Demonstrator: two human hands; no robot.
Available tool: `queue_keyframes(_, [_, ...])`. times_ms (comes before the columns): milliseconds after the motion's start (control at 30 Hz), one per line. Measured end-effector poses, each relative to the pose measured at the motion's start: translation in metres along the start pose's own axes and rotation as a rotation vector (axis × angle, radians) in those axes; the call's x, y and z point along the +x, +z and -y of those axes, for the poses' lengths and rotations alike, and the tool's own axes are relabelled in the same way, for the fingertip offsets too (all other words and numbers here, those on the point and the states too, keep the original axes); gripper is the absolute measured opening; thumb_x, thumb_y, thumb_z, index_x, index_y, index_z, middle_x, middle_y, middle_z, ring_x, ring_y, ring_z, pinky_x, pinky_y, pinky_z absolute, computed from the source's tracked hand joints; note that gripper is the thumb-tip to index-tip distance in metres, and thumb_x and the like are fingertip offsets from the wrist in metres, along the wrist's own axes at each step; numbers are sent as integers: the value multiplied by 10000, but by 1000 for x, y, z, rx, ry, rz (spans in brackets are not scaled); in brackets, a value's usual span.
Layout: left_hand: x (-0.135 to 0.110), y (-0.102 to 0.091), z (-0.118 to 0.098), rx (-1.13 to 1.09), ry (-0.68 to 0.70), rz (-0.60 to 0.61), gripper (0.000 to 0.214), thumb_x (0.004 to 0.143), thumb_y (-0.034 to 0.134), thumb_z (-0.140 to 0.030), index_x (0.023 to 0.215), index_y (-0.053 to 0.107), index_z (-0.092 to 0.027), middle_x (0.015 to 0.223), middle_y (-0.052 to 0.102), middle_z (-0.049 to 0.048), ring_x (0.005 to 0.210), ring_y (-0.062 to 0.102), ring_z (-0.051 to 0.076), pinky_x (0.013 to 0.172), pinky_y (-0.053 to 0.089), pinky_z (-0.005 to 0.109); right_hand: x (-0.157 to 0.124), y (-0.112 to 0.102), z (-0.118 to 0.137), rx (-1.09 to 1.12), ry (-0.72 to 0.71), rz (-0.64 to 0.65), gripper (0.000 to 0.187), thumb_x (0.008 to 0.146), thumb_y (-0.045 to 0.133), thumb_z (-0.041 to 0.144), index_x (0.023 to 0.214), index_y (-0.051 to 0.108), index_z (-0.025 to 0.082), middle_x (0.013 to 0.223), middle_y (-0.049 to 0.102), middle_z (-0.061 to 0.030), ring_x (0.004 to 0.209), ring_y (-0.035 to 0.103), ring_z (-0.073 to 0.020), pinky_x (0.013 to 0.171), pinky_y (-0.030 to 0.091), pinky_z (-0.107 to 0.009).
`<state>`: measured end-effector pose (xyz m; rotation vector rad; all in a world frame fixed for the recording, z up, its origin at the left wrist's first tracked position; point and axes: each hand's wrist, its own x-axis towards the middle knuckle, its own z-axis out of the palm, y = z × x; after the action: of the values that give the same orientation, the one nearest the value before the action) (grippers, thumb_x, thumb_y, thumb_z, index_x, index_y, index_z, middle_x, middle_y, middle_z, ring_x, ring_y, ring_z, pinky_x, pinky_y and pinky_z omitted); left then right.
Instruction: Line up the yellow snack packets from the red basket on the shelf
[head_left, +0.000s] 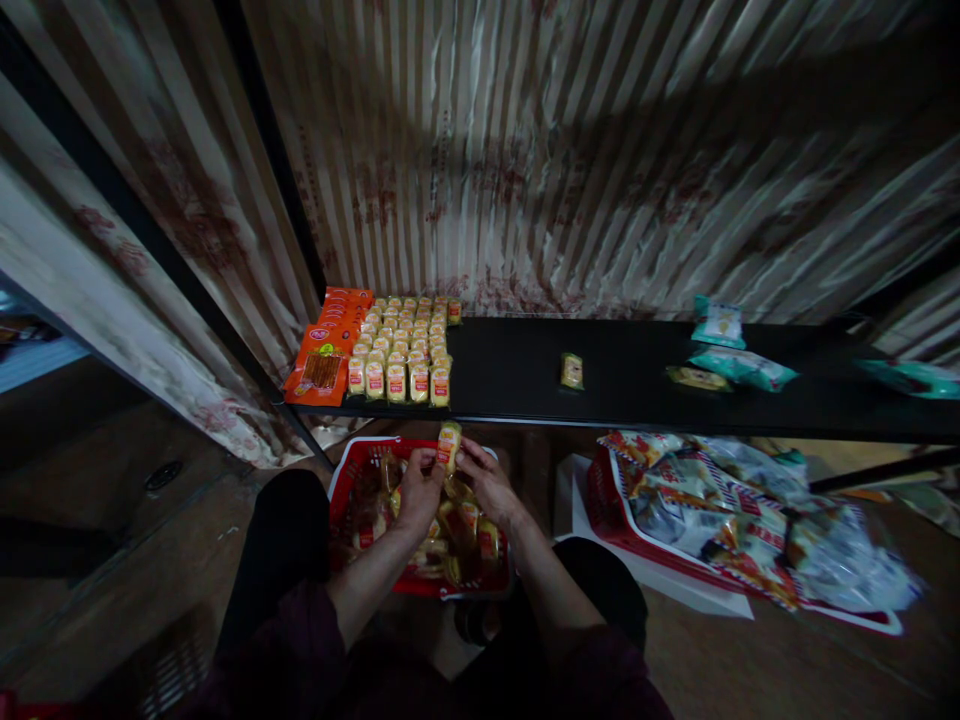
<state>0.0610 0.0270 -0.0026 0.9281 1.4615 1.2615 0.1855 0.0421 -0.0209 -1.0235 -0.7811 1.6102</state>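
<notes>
Between my two hands, above a red basket (pixel 346 470), I hold one small wrapped cake (pixel 448 446) upright. My left hand (pixel 421 492) has its fingers closed on the cake's left side. The fingers of my right hand (pixel 486 482) grip it from the right. Below them, the basket holds many more wrapped cakes (pixel 457 525) lying loosely. On the black shelf (pixel 510 375) just beyond, rows of the same wrapped cakes (pixel 397 350) stand packed together. Orange snack packets (pixel 324 362) lie overlapped at their left.
A single wrapped cake (pixel 571 371) lies mid-shelf, and teal packets (pixel 739 365) lie farther right. Under the shelf at right, a second red basket (pixel 606 490) is heaped with snack bags (pixel 750 520). Black shelf posts (pixel 270 140) rise at left before a striped curtain (pixel 480 160).
</notes>
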Motion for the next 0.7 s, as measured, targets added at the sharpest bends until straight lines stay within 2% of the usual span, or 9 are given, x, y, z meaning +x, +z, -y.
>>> queue_keyframes(200, [-3, -2, -4, -71, -49, 45, 121, 690, 681, -224, 784, 616, -183, 825, 654, 37, 813, 602, 163, 823, 451, 286, 0, 1, 1, 7, -24, -1, 443, 610, 822, 378, 1020, 698, 263, 967, 705, -5, 855, 648, -154, 794, 502, -267])
queue_keyframes(400, [-5, -2, -5, -57, -94, 47, 170, 723, 655, -249, 878, 657, -178, 867, 681, 49, 853, 616, 175, 815, 466, 283, 0, 5, 5, -68, -72, 20, 467, 647, 789, 403, 1064, 649, 246, 962, 695, -25, 862, 642, -170, 789, 498, -281])
queue_keyframes(533, [-7, 0, -5, -95, -87, 47, 229, 692, 698, -252, 905, 659, -179, 931, 685, 59, 886, 618, 178, 814, 470, 274, 1, 5, 3, -113, -91, -8, 488, 641, 785, 402, 1076, 628, 248, 973, 667, -21, 873, 622, -167, 792, 490, -280])
queue_keyframes(700, [-10, 2, -5, -141, -76, 122, 277, 684, 708, -247, 940, 634, -174, 989, 681, 84, 915, 624, 190, 835, 474, 295, 2, 4, 3, -180, -125, -41, 483, 621, 790, 409, 1042, 629, 236, 958, 646, -24, 882, 604, -176, 781, 489, -277])
